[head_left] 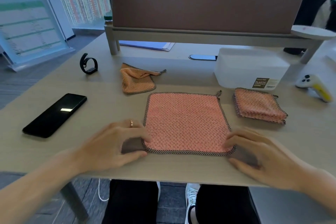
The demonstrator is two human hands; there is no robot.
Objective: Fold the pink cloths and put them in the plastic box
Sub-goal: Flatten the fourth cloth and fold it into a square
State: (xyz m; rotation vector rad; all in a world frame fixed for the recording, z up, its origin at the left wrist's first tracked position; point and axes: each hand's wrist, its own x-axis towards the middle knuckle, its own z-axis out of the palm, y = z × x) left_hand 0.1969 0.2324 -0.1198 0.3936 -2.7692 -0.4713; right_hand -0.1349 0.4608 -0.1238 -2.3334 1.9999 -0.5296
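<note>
Where the pale table (109,100) ends nearest the viewer, two bare forearms reach onto it. The left hand (116,143) sits at the near left corner of a pink cloth (185,123) and the right hand (254,152) at its near right corner. Each hand arches, with fingers curved over the corner and the thumb by the near hem. Motion blur hides whether either hand pinches the cloth or only touches it. The cloth lies flat and square between the hands, with a dark checked border and a small loop at its far right corner.

Left of the cloth lies a black phone (54,114). Just right of the cloth sits a stack (260,107) of folded pink cloths. Beyond the flat cloth's far left corner lies a crumpled cloth (138,80). Directly behind the stack stands the box (251,67), white and frosted, labelled "PLASTIC CONTAINER". Its cloudy walls hide whatever is inside. A white and yellow controller (314,87) lies right of the box. A black watch (88,63) stands far left. A brown divider (207,3) closes off the back of the table.
</note>
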